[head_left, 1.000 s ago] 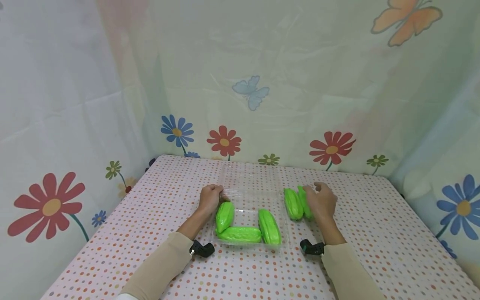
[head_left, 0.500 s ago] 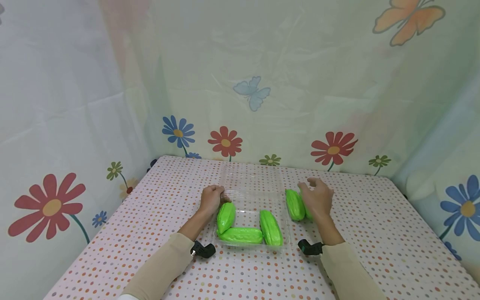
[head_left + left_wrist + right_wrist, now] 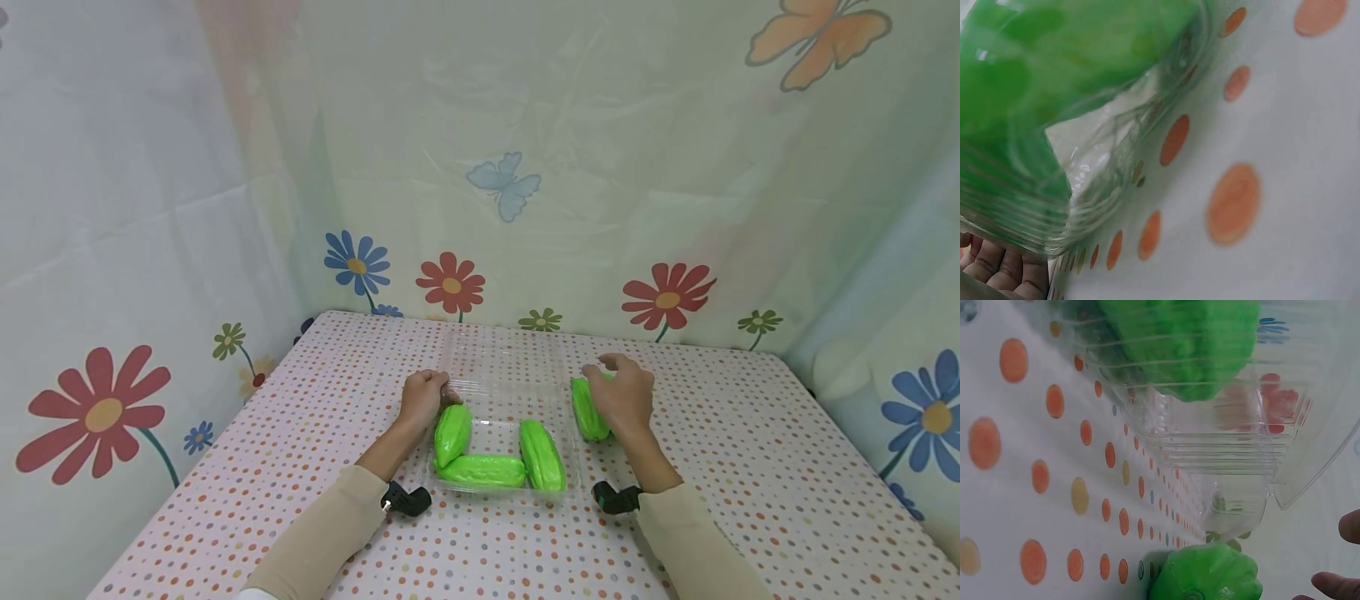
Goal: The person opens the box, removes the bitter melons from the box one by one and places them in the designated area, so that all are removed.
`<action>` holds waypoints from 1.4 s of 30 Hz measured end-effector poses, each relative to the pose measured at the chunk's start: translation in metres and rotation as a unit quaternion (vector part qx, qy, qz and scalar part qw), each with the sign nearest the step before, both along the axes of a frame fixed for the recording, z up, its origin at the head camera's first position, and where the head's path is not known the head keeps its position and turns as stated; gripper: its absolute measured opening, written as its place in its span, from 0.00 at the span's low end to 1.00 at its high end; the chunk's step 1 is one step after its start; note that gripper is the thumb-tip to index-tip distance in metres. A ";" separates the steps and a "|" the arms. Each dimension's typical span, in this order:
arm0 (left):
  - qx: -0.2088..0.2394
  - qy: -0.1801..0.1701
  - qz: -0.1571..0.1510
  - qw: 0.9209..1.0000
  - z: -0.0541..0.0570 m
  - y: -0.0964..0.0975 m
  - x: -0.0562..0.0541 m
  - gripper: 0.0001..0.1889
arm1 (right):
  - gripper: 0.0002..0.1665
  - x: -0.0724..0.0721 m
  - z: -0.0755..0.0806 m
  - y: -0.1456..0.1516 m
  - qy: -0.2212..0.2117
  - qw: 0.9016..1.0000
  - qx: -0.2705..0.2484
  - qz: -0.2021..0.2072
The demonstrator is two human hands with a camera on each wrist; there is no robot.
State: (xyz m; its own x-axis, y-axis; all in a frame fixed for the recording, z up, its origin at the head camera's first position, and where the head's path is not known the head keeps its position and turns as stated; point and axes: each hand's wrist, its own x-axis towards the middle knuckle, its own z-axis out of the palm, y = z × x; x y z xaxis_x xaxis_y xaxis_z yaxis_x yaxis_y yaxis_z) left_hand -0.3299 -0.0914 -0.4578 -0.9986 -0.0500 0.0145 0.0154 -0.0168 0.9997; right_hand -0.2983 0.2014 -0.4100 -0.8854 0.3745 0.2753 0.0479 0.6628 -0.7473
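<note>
My left hand (image 3: 422, 398) grips the left rim of a clear plastic clamshell container (image 3: 495, 432). Three shiny, ridged green vegetables that look like bitter melons lie inside: one at the left (image 3: 453, 435), one along the front (image 3: 480, 472), one at the right (image 3: 542, 456). My right hand (image 3: 624, 396) hovers over two more melons beside the container, fingers parted and holding nothing. Of these, the nearer melon (image 3: 589, 414) shows; the other is mostly hidden behind the hand. In the right wrist view, fingertips (image 3: 1335, 584) stand apart from the melon (image 3: 1207, 575).
The container's clear lid (image 3: 502, 354) lies folded back toward the rear of the table. A dotted cloth (image 3: 480, 550) covers the tabletop. Flower-printed curtains (image 3: 517, 108) enclose the back and sides.
My right hand has shifted left over the loose melons, its fingers now above the one nearer the container. The left hand has stayed at the container's rim; the melons inside have not moved.
</note>
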 end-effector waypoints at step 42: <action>0.034 -0.009 -0.005 0.999 0.007 0.002 0.005 0.13 | 0.27 0.028 0.021 -0.031 -0.027 0.987 0.059 0.148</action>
